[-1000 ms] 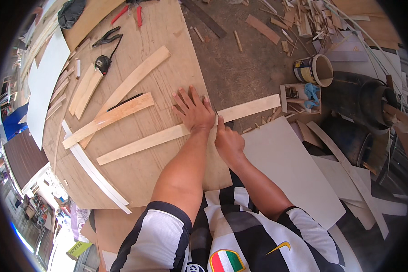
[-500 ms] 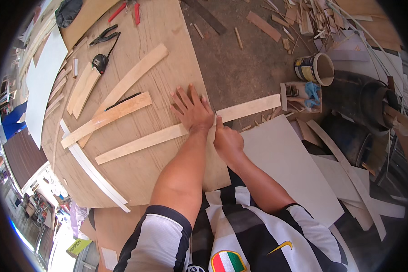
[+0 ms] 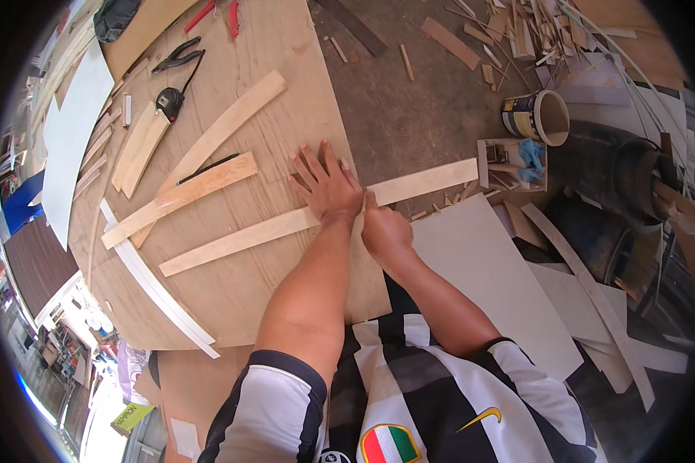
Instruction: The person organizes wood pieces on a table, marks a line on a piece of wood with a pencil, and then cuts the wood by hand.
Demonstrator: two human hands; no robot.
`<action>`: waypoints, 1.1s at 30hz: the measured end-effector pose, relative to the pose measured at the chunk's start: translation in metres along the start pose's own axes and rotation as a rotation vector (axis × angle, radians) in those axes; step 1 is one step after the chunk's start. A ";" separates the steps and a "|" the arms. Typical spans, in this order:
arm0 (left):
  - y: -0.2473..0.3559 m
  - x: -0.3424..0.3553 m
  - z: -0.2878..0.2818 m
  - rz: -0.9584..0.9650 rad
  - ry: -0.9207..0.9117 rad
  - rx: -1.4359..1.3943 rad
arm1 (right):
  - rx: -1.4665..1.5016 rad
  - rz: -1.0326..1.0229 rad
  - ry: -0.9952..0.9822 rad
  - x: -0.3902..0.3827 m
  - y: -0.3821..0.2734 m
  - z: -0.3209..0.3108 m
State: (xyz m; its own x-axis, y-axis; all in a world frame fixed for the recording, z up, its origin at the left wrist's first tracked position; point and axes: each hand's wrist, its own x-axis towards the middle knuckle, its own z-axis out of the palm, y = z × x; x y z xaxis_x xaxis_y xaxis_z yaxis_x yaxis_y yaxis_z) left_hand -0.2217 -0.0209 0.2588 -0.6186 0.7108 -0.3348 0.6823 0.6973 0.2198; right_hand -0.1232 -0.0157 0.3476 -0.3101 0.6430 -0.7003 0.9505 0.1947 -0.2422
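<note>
I report the pale wooden slat [image 3: 286, 225] lying across the surface [image 3: 278, 297], its right end overhanging the edge. I judge it light, stiff and apt to splinter (thin stock, evidently); best held flat-palmed close to that edge. The left hand [image 3: 333, 191] lies over it, fingers spread wide, grasping nothing. The right hand's [image 3: 386, 231] fingers are curled beside it; their closure and contents I cannot tell.

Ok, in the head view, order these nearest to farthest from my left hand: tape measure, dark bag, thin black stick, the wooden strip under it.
From your left hand:
1. Wooden strip, passing beneath it
2. Thin black stick, to its left
3. Tape measure, upper left
4. Dark bag, farthest upper left
</note>
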 end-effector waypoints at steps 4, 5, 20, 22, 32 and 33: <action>-0.002 0.001 0.005 0.002 0.057 0.029 | 0.019 -0.006 0.008 0.003 -0.001 0.006; -0.002 0.001 0.005 0.006 0.024 -0.011 | 0.018 -0.003 0.004 0.008 0.003 0.007; -0.002 -0.003 0.010 0.023 0.141 0.046 | -0.146 -0.140 0.203 -0.045 0.033 0.031; -0.002 -0.003 0.008 0.018 0.130 0.044 | -0.201 -0.165 0.261 -0.039 0.033 0.036; -0.004 -0.003 0.002 0.004 0.079 0.005 | -0.096 -0.078 0.106 -0.035 0.012 0.023; -0.002 0.000 0.000 0.016 0.081 -0.001 | -0.099 -0.043 0.126 -0.029 0.010 0.022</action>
State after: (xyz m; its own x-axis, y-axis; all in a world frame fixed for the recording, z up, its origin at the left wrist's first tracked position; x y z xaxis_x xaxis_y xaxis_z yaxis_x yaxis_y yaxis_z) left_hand -0.2225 -0.0220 0.2581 -0.6374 0.7270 -0.2555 0.6921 0.6859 0.2250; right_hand -0.1052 -0.0485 0.3506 -0.3514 0.7192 -0.5994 0.9357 0.2917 -0.1984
